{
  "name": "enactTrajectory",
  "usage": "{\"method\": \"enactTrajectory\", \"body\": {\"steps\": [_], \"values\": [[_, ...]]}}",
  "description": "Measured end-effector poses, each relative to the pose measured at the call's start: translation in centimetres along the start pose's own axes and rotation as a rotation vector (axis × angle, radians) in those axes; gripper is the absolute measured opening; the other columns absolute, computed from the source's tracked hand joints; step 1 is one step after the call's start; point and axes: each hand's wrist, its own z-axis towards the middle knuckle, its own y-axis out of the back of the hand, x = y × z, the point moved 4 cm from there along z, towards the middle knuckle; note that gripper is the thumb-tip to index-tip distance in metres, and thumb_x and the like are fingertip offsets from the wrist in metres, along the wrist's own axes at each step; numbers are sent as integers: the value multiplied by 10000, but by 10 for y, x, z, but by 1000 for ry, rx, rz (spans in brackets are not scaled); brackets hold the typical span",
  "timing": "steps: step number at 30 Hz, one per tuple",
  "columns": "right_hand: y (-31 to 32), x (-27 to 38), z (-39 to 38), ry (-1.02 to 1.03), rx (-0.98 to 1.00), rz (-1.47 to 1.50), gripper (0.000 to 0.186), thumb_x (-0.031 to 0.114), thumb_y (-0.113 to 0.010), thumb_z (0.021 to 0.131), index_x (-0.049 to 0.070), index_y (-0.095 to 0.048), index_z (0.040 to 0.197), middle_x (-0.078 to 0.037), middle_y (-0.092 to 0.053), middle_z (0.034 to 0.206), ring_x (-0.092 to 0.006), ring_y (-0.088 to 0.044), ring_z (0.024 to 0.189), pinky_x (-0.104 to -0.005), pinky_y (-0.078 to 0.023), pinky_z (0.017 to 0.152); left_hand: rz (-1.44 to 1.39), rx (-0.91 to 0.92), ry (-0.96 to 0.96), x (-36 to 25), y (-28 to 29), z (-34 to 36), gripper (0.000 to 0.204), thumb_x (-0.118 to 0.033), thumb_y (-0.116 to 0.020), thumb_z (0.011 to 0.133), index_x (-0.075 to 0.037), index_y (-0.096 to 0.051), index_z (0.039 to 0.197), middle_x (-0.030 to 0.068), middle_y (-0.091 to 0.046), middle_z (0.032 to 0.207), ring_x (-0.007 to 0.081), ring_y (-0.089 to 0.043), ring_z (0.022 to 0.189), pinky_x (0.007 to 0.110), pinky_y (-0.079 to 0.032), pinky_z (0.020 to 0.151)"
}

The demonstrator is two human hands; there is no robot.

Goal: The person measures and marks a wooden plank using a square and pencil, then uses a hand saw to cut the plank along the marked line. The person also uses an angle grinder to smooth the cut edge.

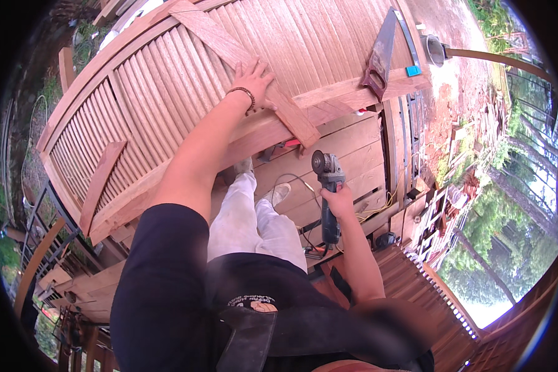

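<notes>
My left hand (253, 82) lies with fingers spread on a loose wooden board (220, 43), which rests slantwise across a louvered wooden panel (167, 80). The board's near end sticks out past the panel's front rail. In my right hand (338, 199) is an angle grinder (330, 214), gripped round its body and held upright, its disc (318, 162) at the top. The grinder is apart from the panel and the board. Whether the disc is spinning, I cannot tell.
A handsaw (381, 59) and a blue-ended metal square (412, 70) lie on the panel's right end. A shorter wood strip (102, 183) rests at its left. Cords (301, 180) trail over the plank floor (347, 149) near my shoes. A bucket (434, 51) stands beyond the right end.
</notes>
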Motion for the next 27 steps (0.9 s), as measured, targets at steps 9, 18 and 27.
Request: {"method": "enactTrajectory", "body": {"steps": [9, 18, 27], "values": [[-13, 33, 17, -5, 23, -82, 351, 176, -783, 701, -1, -614, 953, -53, -649, 790, -162, -614, 684, -324, -504, 655, -98, 11, -14, 7, -7, 0, 1022, -600, -825, 606, -214, -426, 1465, 69, -207, 1611, 288, 14, 1521, 623, 15, 1186], [-13, 18, 28, -16, 50, -102, 305, 147, -780, 726, 11, -602, 933, -61, -642, 743, -161, -616, 612, -324, -503, 578, -108, 13, -16, 7, -7, -1, 1036, -618, -821, 610, -198, -412, 1465, 77, -199, 1609, 280, 20, 1521, 617, 18, 1190], [-13, 28, 25, -20, 52, -85, 319, 167, -777, 725, 2, -619, 948, -66, -650, 765, -164, -622, 639, -328, -508, 611, -91, 8, -22, 7, -7, 0, 1026, -630, -807, 625, -201, -406, 1466, 75, -202, 1605, 279, 13, 1521, 620, 9, 1190]]}}
